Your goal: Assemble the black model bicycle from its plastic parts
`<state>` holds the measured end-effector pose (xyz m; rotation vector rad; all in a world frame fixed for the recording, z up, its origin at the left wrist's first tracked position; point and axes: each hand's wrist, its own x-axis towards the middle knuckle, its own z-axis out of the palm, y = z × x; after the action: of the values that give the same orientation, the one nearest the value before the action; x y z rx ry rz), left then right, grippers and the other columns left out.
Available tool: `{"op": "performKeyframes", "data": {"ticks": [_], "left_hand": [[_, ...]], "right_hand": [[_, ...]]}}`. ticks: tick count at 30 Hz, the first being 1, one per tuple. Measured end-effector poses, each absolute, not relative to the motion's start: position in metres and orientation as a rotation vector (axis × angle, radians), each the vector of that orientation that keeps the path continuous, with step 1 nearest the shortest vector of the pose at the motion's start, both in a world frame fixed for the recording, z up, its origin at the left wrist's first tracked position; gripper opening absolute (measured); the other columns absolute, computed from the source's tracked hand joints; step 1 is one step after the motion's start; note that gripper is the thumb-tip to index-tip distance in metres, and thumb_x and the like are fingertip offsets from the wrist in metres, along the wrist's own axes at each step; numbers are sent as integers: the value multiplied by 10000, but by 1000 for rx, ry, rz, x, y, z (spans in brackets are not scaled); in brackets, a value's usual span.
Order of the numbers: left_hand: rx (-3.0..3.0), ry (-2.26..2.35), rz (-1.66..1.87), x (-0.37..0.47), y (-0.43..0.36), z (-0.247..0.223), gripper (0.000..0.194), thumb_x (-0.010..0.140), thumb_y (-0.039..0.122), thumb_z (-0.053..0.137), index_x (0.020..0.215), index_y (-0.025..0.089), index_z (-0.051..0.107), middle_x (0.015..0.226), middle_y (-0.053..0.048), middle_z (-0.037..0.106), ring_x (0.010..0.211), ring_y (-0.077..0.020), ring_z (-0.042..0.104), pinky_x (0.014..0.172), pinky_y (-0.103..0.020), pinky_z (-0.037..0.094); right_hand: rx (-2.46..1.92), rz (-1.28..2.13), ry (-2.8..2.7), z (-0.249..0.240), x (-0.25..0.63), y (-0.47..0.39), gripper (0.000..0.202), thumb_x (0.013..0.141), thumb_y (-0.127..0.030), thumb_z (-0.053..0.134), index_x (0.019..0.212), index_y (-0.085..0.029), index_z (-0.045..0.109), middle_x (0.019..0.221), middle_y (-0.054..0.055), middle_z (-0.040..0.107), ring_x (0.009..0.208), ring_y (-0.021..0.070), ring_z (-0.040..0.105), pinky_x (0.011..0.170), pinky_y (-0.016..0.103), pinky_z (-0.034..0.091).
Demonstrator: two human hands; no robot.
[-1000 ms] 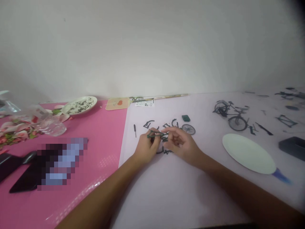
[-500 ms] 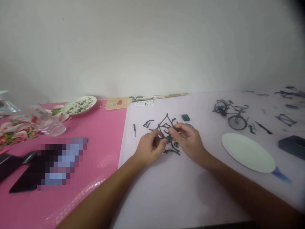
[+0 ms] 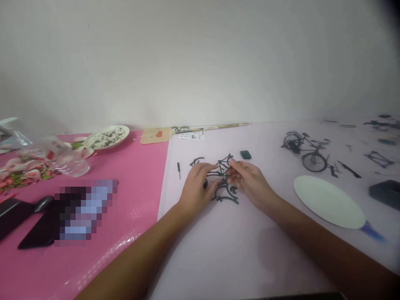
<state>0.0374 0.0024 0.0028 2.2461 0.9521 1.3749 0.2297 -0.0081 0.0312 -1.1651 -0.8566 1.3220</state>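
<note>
A small dark model bicycle frame [image 3: 223, 165] is held between both hands above the pale tabletop. My left hand [image 3: 198, 183] is closed around its left side, thumb and fingers pinching the thin bars. From the right, my right hand [image 3: 248, 177] pinches the frame's upper right part, its other fingers curled below. Curved dark model parts [image 3: 230, 196] lie just beneath the hands. Behind my left fingers, another curved part [image 3: 196, 160] shows partly. A small screwdriver [image 3: 179, 170] is at the left, and a dark green block [image 3: 245, 154] sits beyond my right hand.
An assembled model bicycle [image 3: 308, 152] stands at the right, with loose parts [image 3: 379, 159] around it. Nearer are a white oval plate [image 3: 328, 202] and a dark box-like object [image 3: 387, 193]. Leftward lie a phone [image 3: 40, 227], a clear bottle [image 3: 70, 162], a dish [image 3: 108, 137] and a fly swatter [image 3: 156, 135].
The bicycle frame has been turned and tilted in my hands, its tall pointed end no longer standing up. My left fingers have shifted over it. The view has moved slightly.
</note>
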Motion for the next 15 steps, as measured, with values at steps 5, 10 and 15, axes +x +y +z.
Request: {"op": "performKeyframes", "data": {"ticks": [5,10,15], "left_hand": [[2301,1012,1428,38,4,-1,364,910,259,768,1254,241,650,1236,-109,711,1183,-271,660,1032,-465,537],[2262,1119,1458,36,6,-3,255,922,194,736,1173,229,708,1214,-92,747,1143,-259,686,1013,-463,550],[2141,1119,1397,35,4,-3,231,949,154,677,1162,221,733,1182,-72,778,1099,-233,726,982,-410,582]], "right_hand": [[-1143,1400,-798,28,232,-6,381,759,-485,906,826,-162,717,830,54,770,645,124,727,468,176,477],[-1123,1446,-840,25,231,-9,360,794,-474,886,843,-156,723,839,63,793,693,141,772,448,144,445],[-1088,1525,-797,23,229,-12,348,800,-472,882,855,-166,725,895,72,818,697,140,781,424,134,435]]}}
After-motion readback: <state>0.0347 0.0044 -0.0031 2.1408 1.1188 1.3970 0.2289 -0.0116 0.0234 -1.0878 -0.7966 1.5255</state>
